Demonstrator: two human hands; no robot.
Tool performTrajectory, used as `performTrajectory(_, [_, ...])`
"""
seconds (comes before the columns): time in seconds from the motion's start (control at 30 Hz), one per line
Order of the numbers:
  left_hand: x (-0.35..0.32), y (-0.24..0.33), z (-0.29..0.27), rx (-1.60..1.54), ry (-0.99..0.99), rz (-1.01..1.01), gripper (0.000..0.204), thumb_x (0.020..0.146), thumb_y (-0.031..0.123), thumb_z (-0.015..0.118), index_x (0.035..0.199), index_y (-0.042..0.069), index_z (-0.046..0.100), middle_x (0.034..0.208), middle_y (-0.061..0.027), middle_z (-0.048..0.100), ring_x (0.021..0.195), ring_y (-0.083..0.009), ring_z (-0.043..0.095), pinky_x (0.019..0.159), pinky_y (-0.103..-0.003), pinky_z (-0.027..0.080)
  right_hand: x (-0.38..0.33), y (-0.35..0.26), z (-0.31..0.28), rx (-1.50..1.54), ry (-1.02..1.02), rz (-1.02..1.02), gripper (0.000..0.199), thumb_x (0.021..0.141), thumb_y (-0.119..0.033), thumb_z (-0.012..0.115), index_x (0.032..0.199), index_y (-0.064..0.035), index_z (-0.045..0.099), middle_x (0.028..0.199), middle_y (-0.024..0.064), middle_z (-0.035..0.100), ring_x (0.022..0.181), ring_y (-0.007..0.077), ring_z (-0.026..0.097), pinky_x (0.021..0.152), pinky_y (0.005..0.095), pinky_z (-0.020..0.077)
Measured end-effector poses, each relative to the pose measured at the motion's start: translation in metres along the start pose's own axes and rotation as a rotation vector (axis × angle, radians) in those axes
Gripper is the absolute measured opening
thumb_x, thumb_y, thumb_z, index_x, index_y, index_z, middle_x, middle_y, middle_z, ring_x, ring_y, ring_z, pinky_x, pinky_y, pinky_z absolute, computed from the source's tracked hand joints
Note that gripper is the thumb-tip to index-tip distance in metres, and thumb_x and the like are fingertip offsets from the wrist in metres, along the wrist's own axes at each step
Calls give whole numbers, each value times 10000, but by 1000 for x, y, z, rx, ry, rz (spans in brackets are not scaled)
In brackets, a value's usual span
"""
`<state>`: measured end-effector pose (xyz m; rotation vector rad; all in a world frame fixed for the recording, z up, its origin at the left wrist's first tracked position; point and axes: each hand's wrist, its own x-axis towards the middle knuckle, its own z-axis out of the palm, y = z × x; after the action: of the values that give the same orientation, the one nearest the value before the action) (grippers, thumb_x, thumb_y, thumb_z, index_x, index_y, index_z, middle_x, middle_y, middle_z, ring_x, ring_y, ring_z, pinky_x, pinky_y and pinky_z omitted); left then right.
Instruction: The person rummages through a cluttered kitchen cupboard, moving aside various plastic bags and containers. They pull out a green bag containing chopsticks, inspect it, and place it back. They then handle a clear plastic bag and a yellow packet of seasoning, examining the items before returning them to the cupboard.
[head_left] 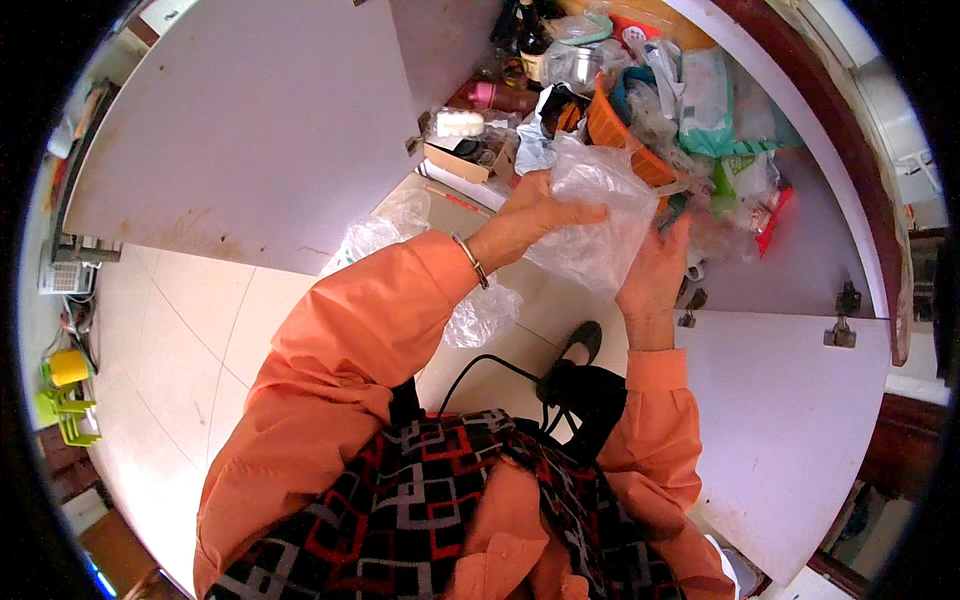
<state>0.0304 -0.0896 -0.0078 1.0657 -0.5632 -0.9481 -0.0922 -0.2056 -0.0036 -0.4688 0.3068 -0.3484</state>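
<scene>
A clear plastic bag (600, 225) is stretched between my two hands in front of an open cupboard. My left hand (530, 218), with a bracelet at the wrist, grips its left side, the thumb lying across the plastic. At the bag's right edge is my right hand (655, 272), its fingers partly hidden behind the plastic. Just beyond the bag, an orange plastic basket (612, 125) leans among crumpled bags. A cardboard box (462, 165) with small dark items sits at the cupboard's front edge, left of the basket.
Open cupboard doors stand at the left (250, 130) and right (790, 420). Loose clear bags (482, 318) lie on the tiled floor below my left arm. Inside the cupboard are a dark bottle (532, 45), a pink-capped bottle (495, 97) and a green-and-white packet (745, 175).
</scene>
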Motion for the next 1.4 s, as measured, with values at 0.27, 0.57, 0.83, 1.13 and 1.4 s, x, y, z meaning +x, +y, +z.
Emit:
performTrajectory(0.27, [4,-5,-4,-16,-30,-12,319,730,160,689,986,-1,589,928,-41,615,823,-100,563,741,-247,451,-2,4,32,-897,256,-288,687,641,-59,686,1258,-34,385,1191,86,486,1096,210,467,934,312,369])
performTrajectory(0.57, [-2,3,-2,145,-220,-157,357,729,195,693,1013,2,594,942,-30,614,828,-80,556,759,-216,432,-6,-20,6,-738,82,53,684,624,-87,682,1255,-48,420,1247,109,443,1114,213,455,930,317,378])
performTrajectory(0.83, [-6,13,0,195,-278,-219,455,722,231,706,1079,10,529,1020,-41,569,915,-108,512,810,-236,398,-6,-22,12,-860,-142,-118,615,643,-116,688,1217,-62,472,1134,76,533,1029,191,510,893,279,391])
performTrajectory(1.13, [23,-37,-24,782,194,184,525,616,317,768,967,-32,593,910,-116,616,817,-179,584,716,-274,445,1,-16,-4,-1195,270,-586,322,687,-66,661,999,-42,583,968,51,600,885,192,564,784,309,439])
performTrajectory(1.4, [-4,11,0,-297,-223,-350,367,821,337,602,1028,45,523,874,-43,584,806,-149,577,708,-290,465,-1,5,5,-1891,140,-1164,224,760,-15,603,979,-30,557,867,51,586,850,132,548,746,291,443])
